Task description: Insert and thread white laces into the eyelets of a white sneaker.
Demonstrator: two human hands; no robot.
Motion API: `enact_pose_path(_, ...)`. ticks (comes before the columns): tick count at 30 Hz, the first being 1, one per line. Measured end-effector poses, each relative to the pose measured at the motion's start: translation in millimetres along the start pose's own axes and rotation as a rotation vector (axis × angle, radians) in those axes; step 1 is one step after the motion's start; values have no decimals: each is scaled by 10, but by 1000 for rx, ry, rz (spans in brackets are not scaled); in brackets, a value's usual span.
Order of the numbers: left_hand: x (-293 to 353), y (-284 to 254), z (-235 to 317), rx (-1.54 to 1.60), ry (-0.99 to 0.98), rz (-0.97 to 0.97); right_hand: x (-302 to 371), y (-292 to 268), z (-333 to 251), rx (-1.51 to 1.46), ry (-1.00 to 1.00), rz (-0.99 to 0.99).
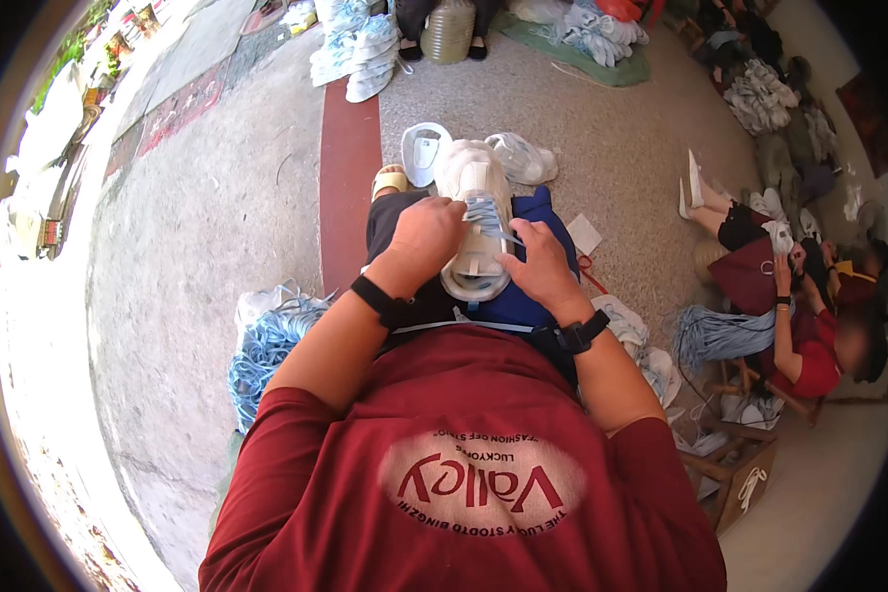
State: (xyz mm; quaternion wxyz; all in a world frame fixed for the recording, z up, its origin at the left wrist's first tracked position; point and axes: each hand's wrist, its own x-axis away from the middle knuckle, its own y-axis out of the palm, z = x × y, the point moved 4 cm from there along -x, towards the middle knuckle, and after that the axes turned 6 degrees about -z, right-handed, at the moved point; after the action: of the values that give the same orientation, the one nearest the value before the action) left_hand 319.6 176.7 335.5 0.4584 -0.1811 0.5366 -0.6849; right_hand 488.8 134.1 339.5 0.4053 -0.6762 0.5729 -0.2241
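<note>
Wht sneaker [476, 176] sat on lap [390, 227], prob. steadier | L hand [426, 237] + R hand [541, 264] flanked blue lacing [483, 215], fingers bent, grip unclear | lace bundle [274, 345] lay 8 o'clock

Shoe upper [472, 170] matt, textured cloth; laces [482, 213] matt cloth; shirt [355, 483] soft cloth; floor [237, 187] rough, concrete-like.

Grey floor [217, 197] with brownish-red stripe [350, 148]; bright daylight [44, 395] left; pale wall [821, 47] right

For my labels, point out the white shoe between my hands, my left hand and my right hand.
White shoe [481, 213]: head view, laced upper.
Left hand [427, 234]: head view, its back.
Right hand [547, 264]: head view, its back.
</note>
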Motion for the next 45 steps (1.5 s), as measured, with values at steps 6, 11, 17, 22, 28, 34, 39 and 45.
enact_pose_path(6, -119, 190, 60, -203, 51, -94, 10, 146, 98, 17, 31, -55)
enact_pose_path(11, -252, 193, -158, 752, -291, -213, -24, 140, 97, -51, 11, -49)
enact_pose_path(17, -347, 123, -177, 616, -102, -400, -8, 122, 113, -11, 55, -84)
enact_pose_path(22, -251, 256, -311, 760, -221, -301, 20, 43, 67, 45, 95, -51)
enact_pose_path(28, -173, 296, -342, 905, -271, -376, 36, 16, 261, -160, 159, -17)
enact_pose_path(34, -138, 289, -360, 891, -191, -336, 79, -3, 153, -64, 29, 65)
enact_pose_path(39, -150, 316, -325, 1039, -205, -335, 68, -11, 144, -6, 20, 47)
enact_pose_path(45, -132, 256, -429, 1171, -364, -365, 67, 19, 185, -45, 4, -8)
